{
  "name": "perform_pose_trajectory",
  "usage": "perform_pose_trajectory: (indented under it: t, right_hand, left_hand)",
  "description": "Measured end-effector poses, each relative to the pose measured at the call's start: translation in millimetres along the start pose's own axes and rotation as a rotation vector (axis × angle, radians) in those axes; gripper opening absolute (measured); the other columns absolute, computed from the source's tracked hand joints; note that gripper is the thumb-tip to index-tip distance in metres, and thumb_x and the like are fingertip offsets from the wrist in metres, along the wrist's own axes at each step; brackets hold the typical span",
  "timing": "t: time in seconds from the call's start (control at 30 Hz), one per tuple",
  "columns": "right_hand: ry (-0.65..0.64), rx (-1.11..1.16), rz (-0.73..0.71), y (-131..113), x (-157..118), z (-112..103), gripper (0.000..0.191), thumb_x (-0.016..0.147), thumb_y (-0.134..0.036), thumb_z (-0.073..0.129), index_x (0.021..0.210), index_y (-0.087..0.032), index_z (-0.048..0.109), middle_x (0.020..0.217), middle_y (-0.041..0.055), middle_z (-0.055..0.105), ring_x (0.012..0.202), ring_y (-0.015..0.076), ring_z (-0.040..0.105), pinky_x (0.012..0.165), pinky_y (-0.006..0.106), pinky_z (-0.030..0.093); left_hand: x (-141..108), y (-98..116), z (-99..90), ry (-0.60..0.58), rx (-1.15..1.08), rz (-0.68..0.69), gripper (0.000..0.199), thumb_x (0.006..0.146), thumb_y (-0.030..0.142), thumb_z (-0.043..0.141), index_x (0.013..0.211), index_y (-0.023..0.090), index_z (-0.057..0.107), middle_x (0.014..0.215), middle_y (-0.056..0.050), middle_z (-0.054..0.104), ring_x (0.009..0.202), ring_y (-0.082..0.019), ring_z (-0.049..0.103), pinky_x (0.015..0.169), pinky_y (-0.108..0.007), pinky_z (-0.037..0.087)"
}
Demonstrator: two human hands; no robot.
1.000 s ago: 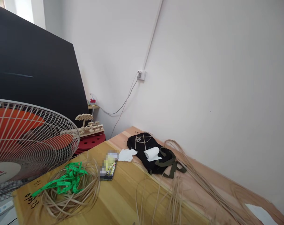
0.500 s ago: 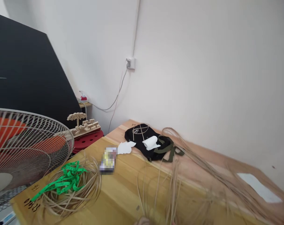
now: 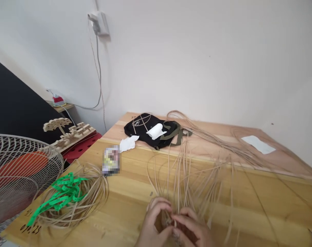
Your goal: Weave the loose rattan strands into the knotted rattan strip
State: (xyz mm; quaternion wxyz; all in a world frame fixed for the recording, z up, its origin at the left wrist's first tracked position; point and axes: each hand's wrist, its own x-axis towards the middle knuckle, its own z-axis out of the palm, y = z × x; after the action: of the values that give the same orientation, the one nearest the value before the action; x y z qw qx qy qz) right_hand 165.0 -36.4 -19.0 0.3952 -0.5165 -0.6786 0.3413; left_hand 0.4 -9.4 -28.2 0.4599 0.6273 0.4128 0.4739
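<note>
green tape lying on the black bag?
No: the green tape lies on the coil of cane strips at the table's left end, well apart from the black bag by the wall.

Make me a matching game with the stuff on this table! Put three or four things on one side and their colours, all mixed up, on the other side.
Things:
1. tape lying on the coil of strips
2. bag at the back of the table
3. roll of paper on top of the bag
4. long strips fanning out from the two hands, left hand and right hand

Colours:
A. white
B. pale tan
C. green
D. black

Pairs: 1-C, 2-D, 3-A, 4-B
</note>
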Motion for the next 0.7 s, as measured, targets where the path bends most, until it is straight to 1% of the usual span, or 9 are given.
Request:
perform_pose_trajectory:
  t: [0.03, 0.1, 0.17, 0.23, 0.27, 0.37, 0.47, 0.57, 0.7]
  right_hand:
    - [-0.008, 0.007, -0.002, -3, 0, -1, 0.029, 0.09, -0.043, 0.052, 0.097, -0.024, 0.073, 0.087, 0.0044, 0.062, 0.071, 0.0146, 0.063, 0.065, 0.023, 0.05]
    - [-0.021, 0.014, 0.004, -7, 0, -3, 0.03, 0.092, -0.042, 0.051, 0.099, -0.024, 0.073, 0.087, 0.0043, 0.063, 0.074, 0.0151, 0.063, 0.067, 0.024, 0.05]
    - [-0.037, 0.018, 0.017, -10, 0, -4, 0.027, 0.092, -0.04, 0.051, 0.1, -0.025, 0.072, 0.084, 0.0038, 0.063, 0.074, 0.0156, 0.063, 0.068, 0.025, 0.051]
    - [-0.028, 0.03, 0.042, -9, -2, -4, 0.024, 0.089, -0.037, 0.054, 0.101, -0.025, 0.071, 0.085, 0.0041, 0.065, 0.076, 0.0168, 0.063, 0.072, 0.027, 0.052]
    - [-0.018, 0.043, 0.064, -8, -3, -3, 0.024, 0.088, -0.035, 0.056, 0.104, -0.025, 0.07, 0.086, 0.0043, 0.066, 0.077, 0.0173, 0.063, 0.072, 0.028, 0.053]
    - [-0.002, 0.118, 0.14, -5, -6, -2, 0.034, 0.086, -0.029, 0.054, 0.119, -0.023, 0.062, 0.087, 0.0041, 0.067, 0.077, 0.0175, 0.064, 0.072, 0.028, 0.054]
    - [-0.047, 0.129, 0.147, -5, -4, -4, 0.042, 0.086, -0.022, 0.049, 0.128, -0.022, 0.055, 0.085, 0.0029, 0.066, 0.076, 0.017, 0.065, 0.073, 0.029, 0.055]
    - [-0.094, -0.005, 0.141, -9, 0, -10, 0.037, 0.084, -0.018, 0.051, 0.119, -0.021, 0.062, 0.09, 0.0046, 0.067, 0.081, 0.0181, 0.065, 0.076, 0.03, 0.054]
    - [-0.084, -0.166, 0.127, -11, 3, -15, 0.031, 0.082, -0.022, 0.054, 0.11, -0.019, 0.069, 0.107, 0.0118, 0.065, 0.096, 0.0233, 0.065, 0.083, 0.036, 0.055]
  left_hand:
    - [-1, 0, -0.9, -0.008, -0.009, -0.015, 0.038, 0.065, 0.004, 0.07, 0.099, 0.022, 0.065, 0.104, -0.006, 0.064, 0.104, -0.024, 0.059, 0.093, -0.038, 0.046]
    - [-2, -1, -2.8, -0.04, -0.01, -0.017, 0.042, 0.068, 0.005, 0.069, 0.106, 0.024, 0.066, 0.11, -0.008, 0.064, 0.11, -0.025, 0.057, 0.097, -0.039, 0.045]
    - [-1, -3, -4.3, -0.075, 0.013, -0.005, 0.038, 0.069, 0.006, 0.07, 0.102, 0.025, 0.07, 0.11, -0.008, 0.066, 0.111, -0.025, 0.057, 0.097, -0.039, 0.045]
    - [0, -3, -4.9, -0.089, 0.032, -0.004, 0.036, 0.069, 0.006, 0.072, 0.099, 0.026, 0.073, 0.106, -0.008, 0.067, 0.107, -0.025, 0.059, 0.095, -0.039, 0.046]
    - [0, -3, -4.7, -0.085, 0.034, -0.017, 0.037, 0.069, 0.007, 0.073, 0.101, 0.026, 0.073, 0.104, -0.008, 0.068, 0.105, -0.024, 0.06, 0.095, -0.039, 0.046]
    - [2, -1, -3.5, -0.055, 0.014, -0.056, 0.037, 0.07, 0.012, 0.075, 0.104, 0.026, 0.072, 0.099, -0.008, 0.069, 0.1, -0.023, 0.061, 0.092, -0.037, 0.048]
    - [2, 2, -2.9, -0.048, 0.004, -0.041, 0.024, 0.071, 0.019, 0.077, 0.094, 0.025, 0.075, 0.096, -0.008, 0.071, 0.1, -0.024, 0.062, 0.089, -0.036, 0.048]
    - [1, 3, -3.8, -0.069, 0.005, -0.013, 0.016, 0.074, 0.017, 0.075, 0.088, 0.025, 0.075, 0.091, -0.007, 0.073, 0.101, -0.024, 0.061, 0.09, -0.037, 0.047]
    - [0, 3, -4.1, -0.082, -0.003, 0.04, 0.017, 0.076, 0.014, 0.073, 0.09, 0.024, 0.074, 0.085, -0.005, 0.074, 0.103, -0.024, 0.06, 0.091, -0.039, 0.046]
